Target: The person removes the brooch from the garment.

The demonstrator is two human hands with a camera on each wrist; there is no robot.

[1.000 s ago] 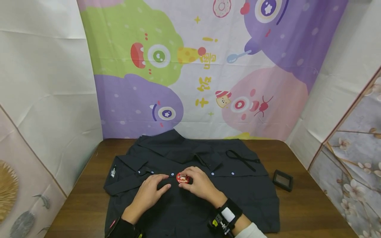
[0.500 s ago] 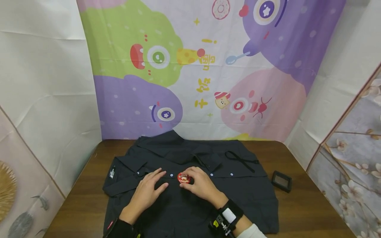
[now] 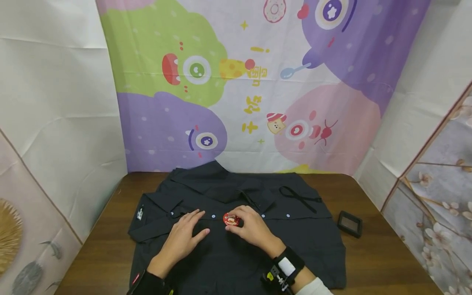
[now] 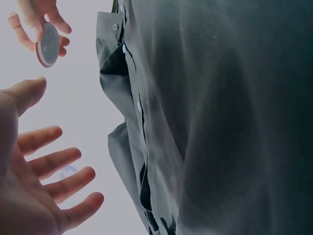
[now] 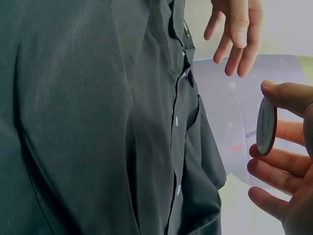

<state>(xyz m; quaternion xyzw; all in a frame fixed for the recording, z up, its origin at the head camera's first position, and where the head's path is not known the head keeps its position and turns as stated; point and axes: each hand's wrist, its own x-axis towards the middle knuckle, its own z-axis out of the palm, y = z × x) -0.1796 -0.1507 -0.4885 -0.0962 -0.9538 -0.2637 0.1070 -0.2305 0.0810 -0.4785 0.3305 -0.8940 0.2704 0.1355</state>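
At six o'clock on the table (image 3: 92,262), a black shirt (image 3: 228,262) is spread flat, and both hands are held over its middle. A round red badge (image 3: 230,219) is pinched at its rim by the thumb and fingers of the right hand (image 3: 250,229), just above the button placket (image 3: 214,216); in the right wrist view the badge (image 5: 266,126) is seen edge-on between the fingertips, clear of the cloth. The left hand (image 3: 184,237) is laid at nine o'clock of the badge, its fingers straight and loose, nothing held; whether they rest on the fabric cannot be told. For the fastening to go well, the cloth would best be flattened and held taut by the left hand beside the placket while the badge is lowered face up. A black ribbon (image 3: 298,197) is draped at one o'clock on the shirt, well apart. A small dark box (image 3: 350,223) is set at three o'clock on the bare wood. Nothing is placed between hands and placket.
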